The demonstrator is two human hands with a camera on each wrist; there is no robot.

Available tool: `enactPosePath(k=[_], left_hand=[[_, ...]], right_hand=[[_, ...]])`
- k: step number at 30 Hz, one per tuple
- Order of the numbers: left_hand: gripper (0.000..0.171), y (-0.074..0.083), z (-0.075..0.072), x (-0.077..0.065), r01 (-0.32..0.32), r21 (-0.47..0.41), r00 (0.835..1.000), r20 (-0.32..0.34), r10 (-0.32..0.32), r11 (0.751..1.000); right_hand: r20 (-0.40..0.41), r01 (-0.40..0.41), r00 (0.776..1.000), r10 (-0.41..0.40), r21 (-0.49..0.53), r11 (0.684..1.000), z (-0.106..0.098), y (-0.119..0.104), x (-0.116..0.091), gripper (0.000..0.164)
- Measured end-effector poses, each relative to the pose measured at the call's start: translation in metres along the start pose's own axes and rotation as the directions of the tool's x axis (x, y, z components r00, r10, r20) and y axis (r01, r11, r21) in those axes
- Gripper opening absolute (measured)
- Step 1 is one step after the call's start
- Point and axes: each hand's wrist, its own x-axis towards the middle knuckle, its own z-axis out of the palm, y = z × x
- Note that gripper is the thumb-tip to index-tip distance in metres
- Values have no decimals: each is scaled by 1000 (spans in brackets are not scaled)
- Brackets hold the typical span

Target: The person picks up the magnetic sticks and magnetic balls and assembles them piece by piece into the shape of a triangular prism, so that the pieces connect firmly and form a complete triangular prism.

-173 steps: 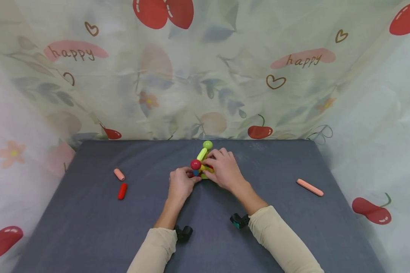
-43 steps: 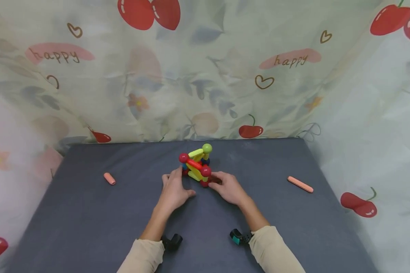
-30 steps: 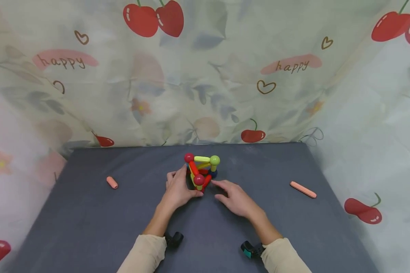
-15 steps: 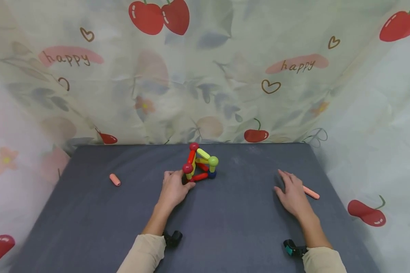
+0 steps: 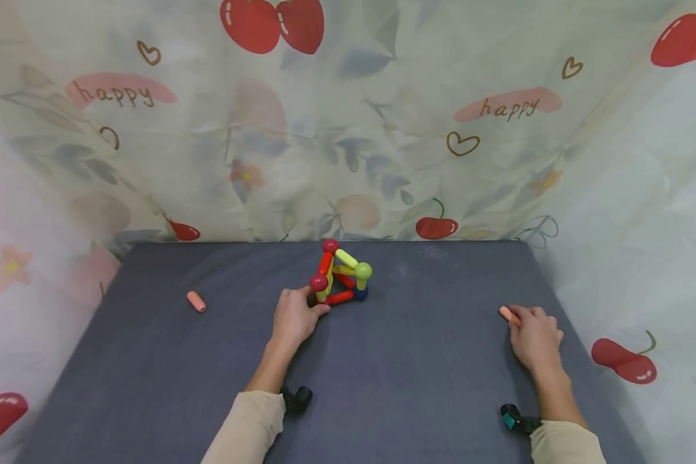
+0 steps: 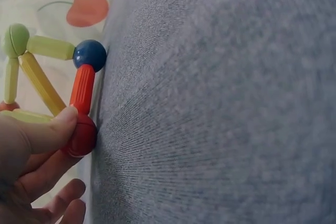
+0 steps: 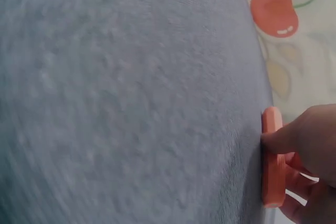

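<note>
A frame of magnetic rods and balls (image 5: 341, 298) stands near the table's back edge, in red, yellow, lime and blue. My left hand (image 5: 292, 319) is at its near left side. In the left wrist view, the thumb (image 6: 65, 121) and fingers grip a red ball (image 6: 83, 137) at a base corner, joined by a red rod (image 6: 82, 88) to a dark blue ball (image 6: 90, 55). Far to the right, my right hand (image 5: 536, 338) pinches a long salmon-orange magnetic rod (image 7: 273, 179) between thumb and fingers. The rod lies at the tabletop, partly hidden by the hand.
A short salmon-orange rod (image 5: 196, 301) lies on the left of the dark grey table (image 5: 406, 386). Behind the table hangs a printed cloth (image 5: 313, 154), which also covers the sides. Each wrist wears a small black camera (image 5: 298, 399).
A red rod has left the table's left side; one now tops the frame. The frame has been turned. My right hand has moved from it to the right and taken hold of the long rod.
</note>
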Motion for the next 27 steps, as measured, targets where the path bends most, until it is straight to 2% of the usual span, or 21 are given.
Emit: enactPosePath(k=[5, 8, 11, 16, 22, 27], left_hand=[[39, 3, -1, 0, 11, 24, 1000, 18, -12, 1000], [42, 6, -1, -1, 19, 39, 1000, 17, -20, 999], [43, 8, -2, -1, 16, 55, 1000, 11, -17, 998], [42, 9, -3, -1, 5, 73, 1000, -2, -5, 997], [40, 6, -2, -1, 0, 61, 1000, -11, 1, 998], [40, 6, -2, -1, 1, 58, 1000, -21, 1, 998]], right_hand=[[-6, 46, 999, -46, 61, 997, 4, -24, 4, 35], [-27, 109, 994, -106, 128, 986, 8, -50, 9, 36], [-56, 183, 983, -175, 220, 958, 13, -80, 14, 38], [-96, 297, 955, -282, 377, 877, 15, -135, 19, 41], [-112, 377, 921, -374, 501, 779, 13, -194, 23, 43], [-191, 489, 863, -468, 548, 678, 10, -237, 27, 39]])
